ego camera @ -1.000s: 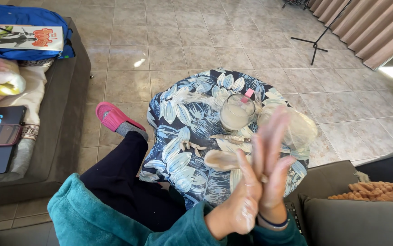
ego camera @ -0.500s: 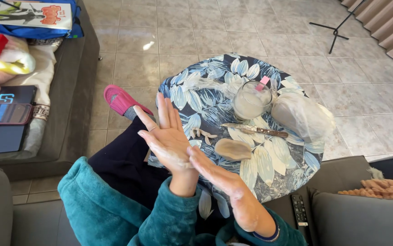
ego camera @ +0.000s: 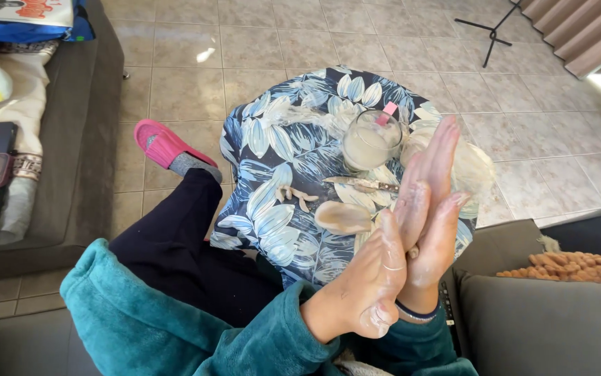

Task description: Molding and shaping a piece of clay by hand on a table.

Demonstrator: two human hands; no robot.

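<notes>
The sofa (ego camera: 57, 139) occupies the left of the frame. The round tabletop (ego camera: 272, 146), covered with a blue leaf-print cloth, stands at centre. Both hands are pressed palm to palm at lower centre-right, above the tabletop's near edge. The left hand (ego camera: 373, 278) lies flat against the right hand (ego camera: 432, 209), fingers extended and pale residue on the skin. A small piece shows between the palms; what it is cannot be told. Neither grip is closed around any object. A glass jar (ego camera: 371, 141) of pale liquid stands just beyond the fingertips. A knife (ego camera: 361, 183) lies below the jar. A flat beige piece (ego camera: 342, 216) rests left of the hands.
</notes>
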